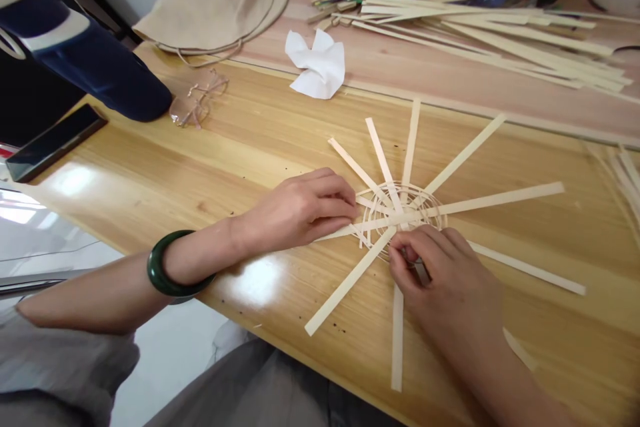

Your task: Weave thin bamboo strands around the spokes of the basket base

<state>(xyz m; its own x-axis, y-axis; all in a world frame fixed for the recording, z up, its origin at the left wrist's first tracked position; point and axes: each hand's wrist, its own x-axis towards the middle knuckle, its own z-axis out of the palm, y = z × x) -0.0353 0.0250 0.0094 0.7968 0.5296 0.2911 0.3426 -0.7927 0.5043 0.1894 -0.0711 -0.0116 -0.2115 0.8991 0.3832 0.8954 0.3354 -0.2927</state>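
Flat pale strips, bamboo or wood by their look, cross like spokes on the table, forming a star-shaped weaving base [400, 218]. Thin round strands [436, 203] circle loosely around its centre. On the left side of the base, my left hand [315, 207] has its fingers curled and pressed together over the end of a flat strip [335, 232]. My right hand [445, 273] is closed in a pinch just below the centre. What lies between its thumb and forefinger is mostly hidden, though it is right at the thin strands. A dark green bangle [159, 267] circles my left wrist.
Bundles of loose flat strips [480, 33] lie at the back right. Behind the base is a crumpled white tissue [320, 67]. Glasses [197, 100], a phone [55, 140], a dark blue object [100, 67] and a beige cloth bag [215, 3] are to the left.
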